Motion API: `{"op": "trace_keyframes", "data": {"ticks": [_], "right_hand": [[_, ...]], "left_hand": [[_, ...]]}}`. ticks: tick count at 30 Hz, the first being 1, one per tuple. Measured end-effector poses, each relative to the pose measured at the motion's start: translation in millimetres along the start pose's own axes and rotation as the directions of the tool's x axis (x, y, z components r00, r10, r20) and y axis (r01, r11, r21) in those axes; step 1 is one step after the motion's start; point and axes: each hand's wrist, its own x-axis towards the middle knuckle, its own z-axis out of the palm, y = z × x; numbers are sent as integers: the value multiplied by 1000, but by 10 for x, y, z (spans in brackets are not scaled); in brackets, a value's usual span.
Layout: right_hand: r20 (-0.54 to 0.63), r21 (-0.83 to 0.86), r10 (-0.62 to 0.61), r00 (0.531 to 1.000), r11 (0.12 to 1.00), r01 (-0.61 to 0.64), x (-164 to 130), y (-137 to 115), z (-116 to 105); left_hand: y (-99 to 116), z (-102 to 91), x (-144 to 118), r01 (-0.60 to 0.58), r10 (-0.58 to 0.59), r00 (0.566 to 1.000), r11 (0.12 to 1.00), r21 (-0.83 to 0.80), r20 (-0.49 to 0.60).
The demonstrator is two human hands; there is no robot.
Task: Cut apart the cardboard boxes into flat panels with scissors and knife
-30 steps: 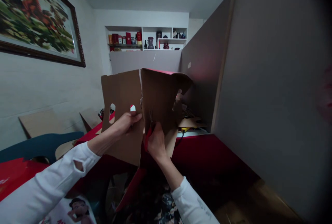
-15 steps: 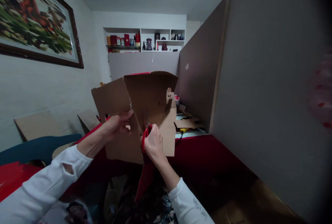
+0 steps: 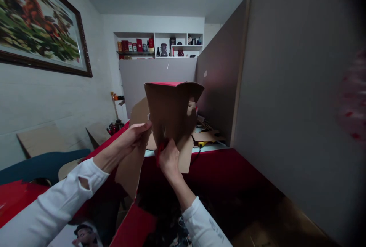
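Both hands hold a brown cardboard sheet [image 3: 171,113] upright above the red bench [image 3: 225,167], in front of the grey partition [image 3: 286,87]. The left hand [image 3: 135,134] pinches the sheet's left edge, thumb in front. The right hand [image 3: 168,159] is closed on red-handled scissors [image 3: 158,154] at the sheet's lower middle; the blades are hard to make out. A framed picture [image 3: 42,26] hangs on the left wall.
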Motion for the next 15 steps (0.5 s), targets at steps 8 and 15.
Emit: {"op": "trace_keyframes", "data": {"ticks": [8, 15], "right_hand": [[-29, -36, 5, 1000, 999, -6, -6, 42, -3], [-125, -17, -26, 992, 1000, 24, 81, 221, 54]], "left_hand": [[32, 79, -16, 18, -19, 999, 1000, -7, -40], [292, 95, -260, -32, 35, 999, 997, 75, -37]]}}
